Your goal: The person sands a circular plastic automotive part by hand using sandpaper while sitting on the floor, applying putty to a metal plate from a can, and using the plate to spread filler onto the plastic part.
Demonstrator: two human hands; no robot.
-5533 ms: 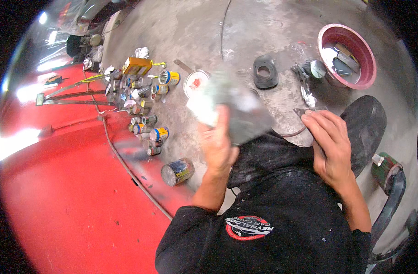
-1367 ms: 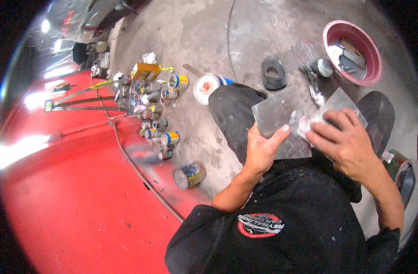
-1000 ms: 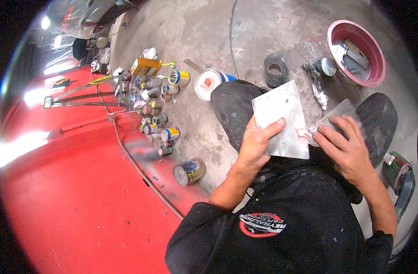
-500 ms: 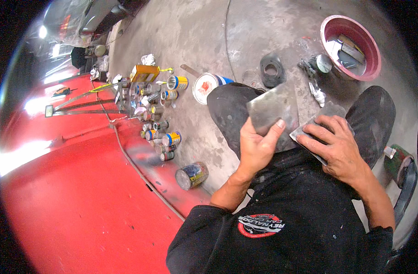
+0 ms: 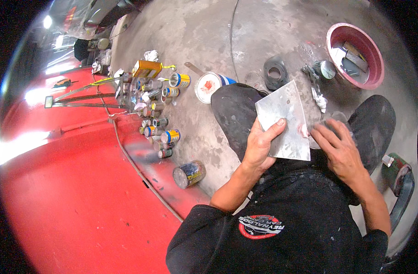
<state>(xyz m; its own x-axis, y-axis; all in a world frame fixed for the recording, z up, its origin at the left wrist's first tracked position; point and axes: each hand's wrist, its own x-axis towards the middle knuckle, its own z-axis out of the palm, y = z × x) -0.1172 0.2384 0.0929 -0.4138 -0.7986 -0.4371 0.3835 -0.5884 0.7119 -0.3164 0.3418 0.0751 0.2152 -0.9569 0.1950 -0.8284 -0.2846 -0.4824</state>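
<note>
My left hand [image 5: 261, 144] grips a flat, square metal plate [image 5: 282, 107] over my lap, thumb across its face. My right hand [image 5: 337, 150] is beside its right edge, fingers bent over a second, greyish plate [image 5: 342, 119], blurred by motion and mostly hidden behind the fingers. A small smear of pale pink paste [image 5: 304, 130] shows at the first plate's right side. My dark-clothed knees [image 5: 231, 114] lie under and beside both plates.
Left, a red car panel [image 5: 76, 192] with a cable and many paint cans [image 5: 170, 136]. An open white-lidded can [image 5: 206, 89], a black ring part [image 5: 275, 71], a spray gun [image 5: 316, 91], a maroon basin [image 5: 373, 77] and a green canister [image 5: 396, 166] stand on the floor [image 5: 195, 32].
The left plate has shifted slightly right and turned pale in the light. My right hand and its plate have shifted back and forth beside it, now a little right of half a second ago.
</note>
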